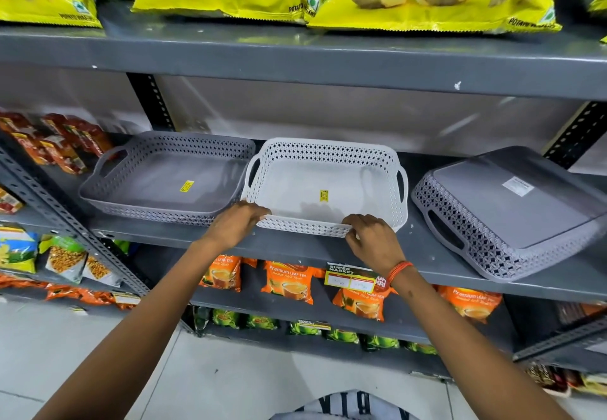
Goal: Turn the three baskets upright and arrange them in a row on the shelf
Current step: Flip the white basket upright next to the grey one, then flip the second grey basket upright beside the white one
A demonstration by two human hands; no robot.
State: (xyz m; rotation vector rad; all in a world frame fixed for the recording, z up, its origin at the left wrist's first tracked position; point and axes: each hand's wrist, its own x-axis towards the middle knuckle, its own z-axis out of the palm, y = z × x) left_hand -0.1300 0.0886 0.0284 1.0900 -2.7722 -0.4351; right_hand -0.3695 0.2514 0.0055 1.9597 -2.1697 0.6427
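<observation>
Hands work the middle basket: the left hand (241,222) and right hand (371,235) are both clamped on the near rim of the white basket (325,183), which sits upright on the shelf (437,255) just beside the upright grey basket (164,176) on its left. That looks like the step in hand, squaring the white one into line. The third, the overturned grey basket (512,209), lies bottom-up and skewed at the right; flipping it likely calls for letting go, then gripping its rim or handles.
</observation>
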